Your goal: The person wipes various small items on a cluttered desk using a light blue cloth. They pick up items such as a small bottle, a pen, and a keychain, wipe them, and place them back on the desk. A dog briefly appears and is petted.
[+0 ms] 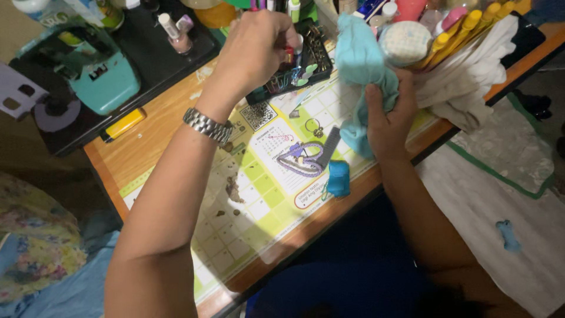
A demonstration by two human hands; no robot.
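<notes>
The right hand (388, 118) is closed around a light-blue cloth (360, 65), bunching it at the right side of the desk (147, 153), just beside a round checked lid (404, 42) and a heap of white cloth (471, 76). The blue cloth hangs in soft folds, so it looks light, limp and not slippery; a full fist on the gathered middle, as here, seems the surest hold, since a pinch at an edge would let the rest trail across the clutter. The left hand (254, 50), with a metal watch (207, 125) on its wrist, is clenched farther back over a black tray (306, 65) of small items; something small with a red part shows at its fingers, but what it is cannot be told. Nearer, on the calendar mat (259, 206), lie a purple cord (300, 159), a small blue piece (338, 178) and some crumbs. A yellow lighter (122, 125) lies to the left.
</notes>
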